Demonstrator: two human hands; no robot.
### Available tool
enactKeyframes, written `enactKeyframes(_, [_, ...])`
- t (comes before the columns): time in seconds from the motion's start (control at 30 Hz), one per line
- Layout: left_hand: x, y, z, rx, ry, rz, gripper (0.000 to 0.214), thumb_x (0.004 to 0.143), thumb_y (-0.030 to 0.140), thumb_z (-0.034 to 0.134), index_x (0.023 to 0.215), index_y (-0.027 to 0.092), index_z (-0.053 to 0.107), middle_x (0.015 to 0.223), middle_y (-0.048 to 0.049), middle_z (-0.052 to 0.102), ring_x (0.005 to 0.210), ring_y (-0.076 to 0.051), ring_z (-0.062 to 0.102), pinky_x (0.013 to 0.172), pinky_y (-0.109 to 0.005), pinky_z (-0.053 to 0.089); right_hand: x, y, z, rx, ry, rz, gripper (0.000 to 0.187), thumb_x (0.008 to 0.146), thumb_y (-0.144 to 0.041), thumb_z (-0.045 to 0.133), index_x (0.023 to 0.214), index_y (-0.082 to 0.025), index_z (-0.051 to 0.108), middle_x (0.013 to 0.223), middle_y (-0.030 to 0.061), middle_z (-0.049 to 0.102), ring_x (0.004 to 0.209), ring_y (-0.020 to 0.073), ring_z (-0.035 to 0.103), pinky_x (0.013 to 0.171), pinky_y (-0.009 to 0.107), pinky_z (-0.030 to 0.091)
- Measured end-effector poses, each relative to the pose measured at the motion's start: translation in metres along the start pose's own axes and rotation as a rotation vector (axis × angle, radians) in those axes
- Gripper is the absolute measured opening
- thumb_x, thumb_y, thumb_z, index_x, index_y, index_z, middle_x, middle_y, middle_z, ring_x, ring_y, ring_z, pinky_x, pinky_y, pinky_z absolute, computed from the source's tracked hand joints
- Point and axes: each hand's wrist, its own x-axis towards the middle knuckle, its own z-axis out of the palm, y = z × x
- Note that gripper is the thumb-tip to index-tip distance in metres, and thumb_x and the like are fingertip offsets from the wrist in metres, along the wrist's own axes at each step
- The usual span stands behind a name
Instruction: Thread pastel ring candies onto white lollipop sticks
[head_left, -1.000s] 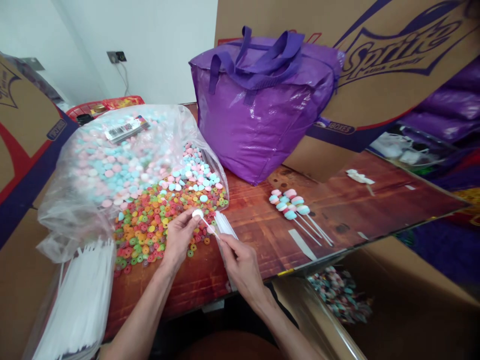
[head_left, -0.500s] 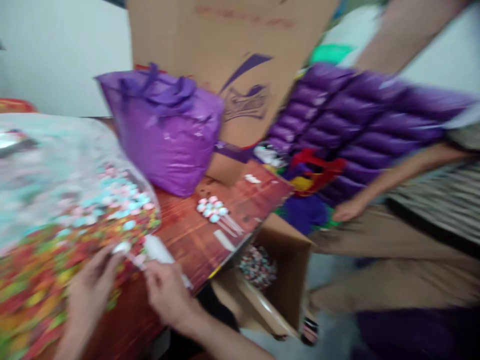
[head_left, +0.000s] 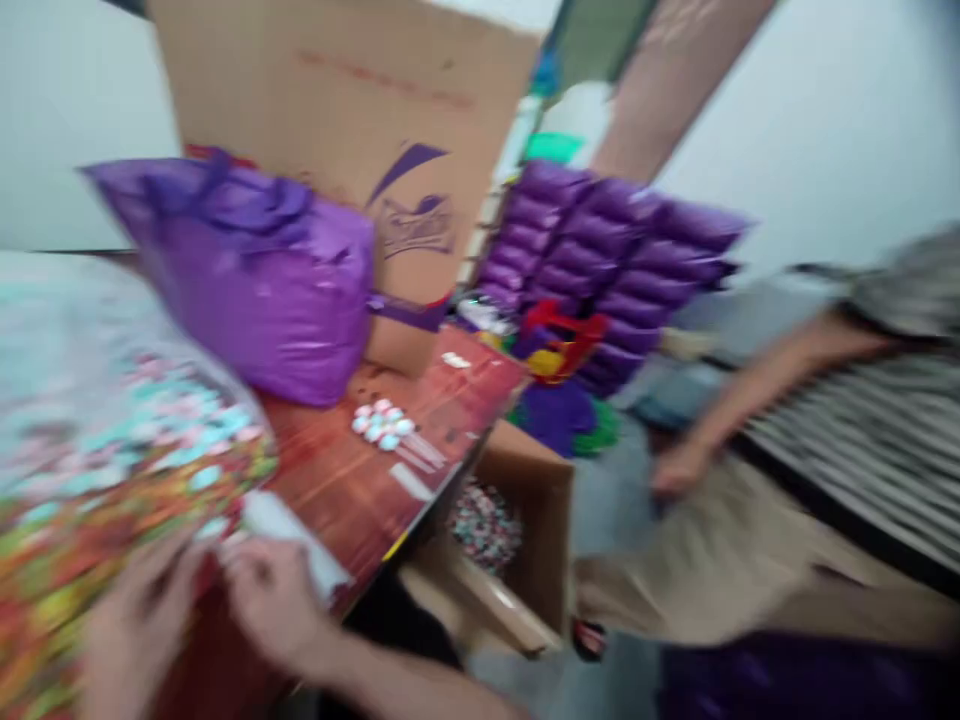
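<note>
My left hand [head_left: 142, 610] is closed at the table's front edge, its fingertips around a small pale round lollipop [head_left: 214, 528]. My right hand [head_left: 277, 600] is closed in a pinch beside it, at the lollipop's stick end; motion blur hides the exact grip. Just past the right hand lies a white roll [head_left: 292, 540]. A clear plastic sheet or bag with pale blue, pink and white round sweets [head_left: 191, 410] spreads to the left. Farther along the table lies a small group of lollipops [head_left: 382, 424] with white sticks.
A full purple bag [head_left: 277, 310] stands on the red-brown table [head_left: 315, 430] before a tall cardboard box [head_left: 330, 110]. Below the table edge, an open carton [head_left: 540, 540] holds many small sweets. Purple packs [head_left: 592, 250] stand behind. At right is a person in a striped top [head_left: 862, 430].
My view has swung right, so the table things shift left in the picture. My hands have come closer together. The person at right has moved a hand away from the colourful bags.
</note>
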Motion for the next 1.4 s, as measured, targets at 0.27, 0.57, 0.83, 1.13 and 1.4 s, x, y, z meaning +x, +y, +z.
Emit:
enactKeyframes(0.27, [-0.046,-0.009,-0.043,-0.16,-0.096,-0.079,0.031,0.089,0.037,0.061,0.112,0.024,0.075,0.115,-0.0082,0.074,0.107,-0.026,0.068,0.097,-0.039,0.052,0.015,0.028,-0.002,0.074,0.023,0.014,0.03,0.092,-0.033,0.043,0.069,-0.018,0.057,0.059,-0.002,0.05,0.056,0.0131,0.045,0.054,0.024,0.034])
enactKeyframes(0.57, [0.023,-0.004,-0.049,0.534,-0.215,0.078,0.026,0.091,0.016,0.051,0.096,0.02,0.076,0.09,-0.0081,0.066,0.08,-0.021,0.064,0.076,-0.029,0.048,0.011,0.045,-0.033,-0.093,0.105,0.034,0.034,0.094,-0.038,0.045,0.08,-0.016,0.066,0.062,0.0,0.058,0.055,0.0136,0.049,0.056,0.024,0.036])
enactKeyframes(0.83, [0.023,-0.002,-0.023,0.841,-0.398,0.022,0.031,0.096,0.019,0.047,0.114,0.023,0.071,0.1,-0.0092,0.059,0.084,-0.023,0.063,0.071,-0.029,0.046,0.006,0.043,-0.031,-0.094,0.079,0.003,0.032,0.097,-0.035,0.044,0.084,-0.018,0.067,0.062,-0.0006,0.059,0.053,0.0132,0.051,0.054,0.023,0.036])
enactKeyframes(1.13, [0.03,-0.005,-0.024,0.883,-0.367,0.032,0.038,0.093,0.014,0.046,0.125,0.022,0.064,0.101,-0.0105,0.061,0.081,-0.022,0.065,0.071,-0.028,0.047,0.006,0.038,-0.03,-0.07,0.048,-0.002,0.031,0.096,-0.036,0.045,0.08,-0.018,0.065,0.057,-0.002,0.055,0.052,0.0129,0.05,0.053,0.022,0.036])
enactKeyframes(1.4, [0.023,-0.018,-0.037,-0.03,-0.118,-0.073,0.011,0.081,0.028,0.066,0.086,0.019,0.071,0.079,-0.0036,0.068,0.073,-0.018,0.061,0.069,-0.027,0.048,0.006,0.033,-0.032,-0.071,0.054,-0.014,0.031,0.096,-0.035,0.045,0.078,-0.018,0.065,0.056,-0.003,0.051,0.052,0.0126,0.048,0.052,0.022,0.036])
